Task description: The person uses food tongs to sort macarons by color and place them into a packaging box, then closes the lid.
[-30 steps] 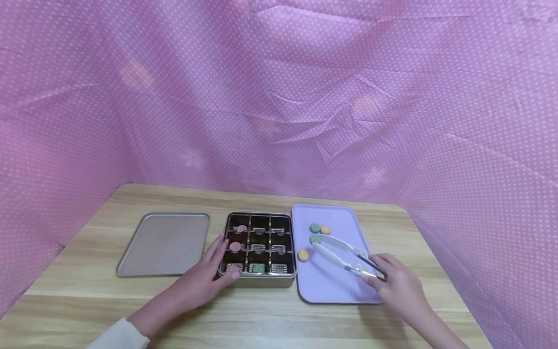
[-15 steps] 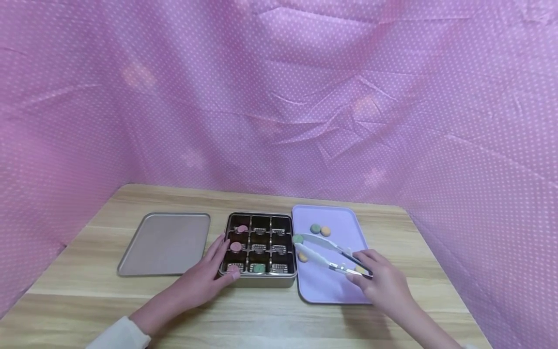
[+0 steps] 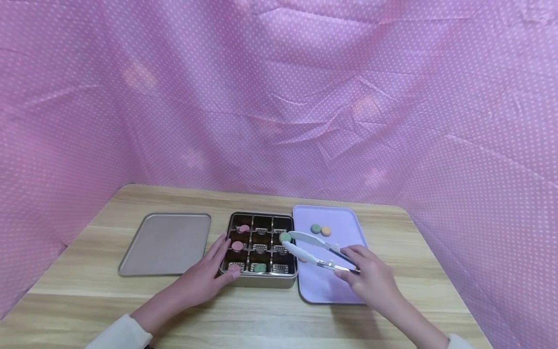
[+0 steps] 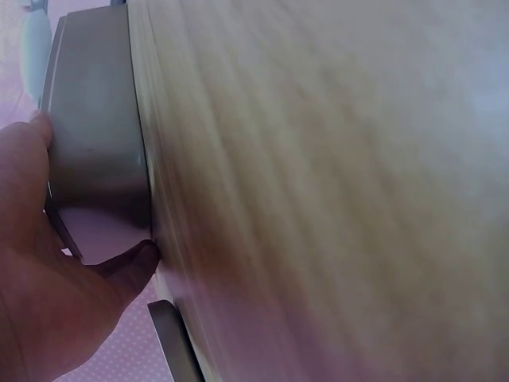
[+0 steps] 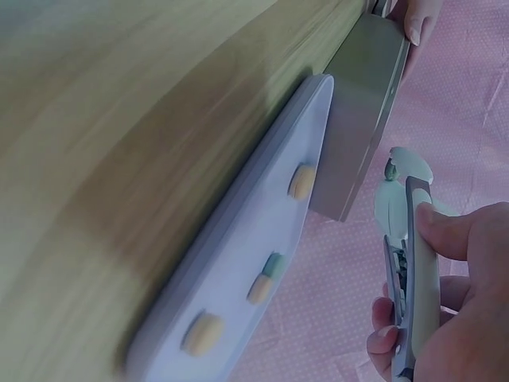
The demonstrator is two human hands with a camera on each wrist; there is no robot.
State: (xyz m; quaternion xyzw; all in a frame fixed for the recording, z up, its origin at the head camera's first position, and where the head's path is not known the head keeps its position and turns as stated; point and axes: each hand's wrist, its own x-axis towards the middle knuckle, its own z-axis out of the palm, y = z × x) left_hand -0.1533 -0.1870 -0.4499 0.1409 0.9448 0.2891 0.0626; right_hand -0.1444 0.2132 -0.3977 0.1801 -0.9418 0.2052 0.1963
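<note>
My right hand (image 3: pixel 368 276) grips the handles of a pair of tongs (image 3: pixel 307 237) with white tips. A green macaron (image 3: pixel 285 237) sits between the tips, over the right-column compartments of a metal box (image 3: pixel 270 281). My left hand (image 3: pixel 200 283) rests on the box's front left corner, fingers along the left side, thumb at the front rim. In the left wrist view one fingertip touches the box's side wall (image 4: pixel 95 103) near the table. Three pink macarons (image 3: pixel 237 246) fill the left column, and another green macaron (image 3: pixel 259 268) lies in the front middle compartment.
A lilac tray (image 3: pixel 331 293) adjoins the box on the right. On it are a green macaron (image 3: pixel 316 229) and yellow macarons (image 3: pixel 326 231), some behind the tongs and hand. A flat metal lid (image 3: pixel 165 245) lies left on the wooden table (image 3: pixel 244 315). Pink dotted cloth (image 3: pixel 279 97) surrounds the table.
My right hand has carried the green macaron in the tongs leftward, from the tray to above the box's right column. The left hand has stayed on the box.
</note>
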